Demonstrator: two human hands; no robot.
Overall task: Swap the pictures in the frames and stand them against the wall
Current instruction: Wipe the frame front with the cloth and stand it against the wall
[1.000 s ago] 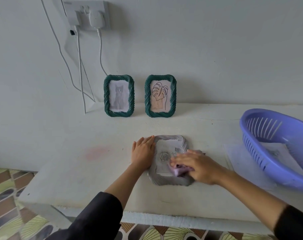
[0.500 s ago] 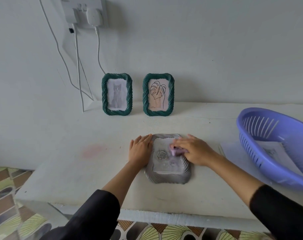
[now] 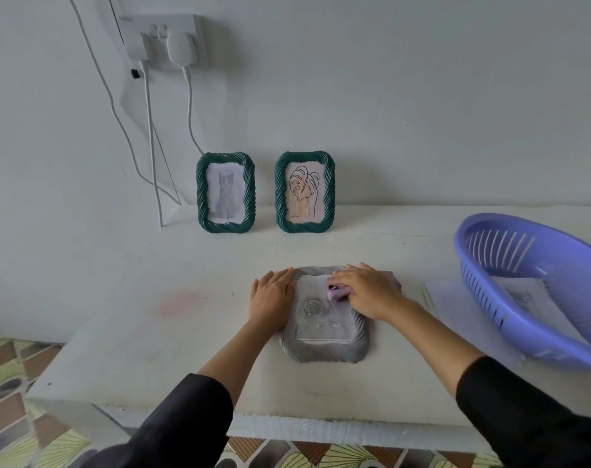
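Left hand (image 3: 272, 298): flat, fingers straight, resting on left edge of grey frame (image 3: 324, 347).
Right hand (image 3: 368, 292): curled, gripping lilac cloth (image 3: 336, 293).

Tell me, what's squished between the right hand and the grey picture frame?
A small lilac cloth. The right hand grips it and presses it onto the grey picture frame, which lies flat on the table. The head view shows it.
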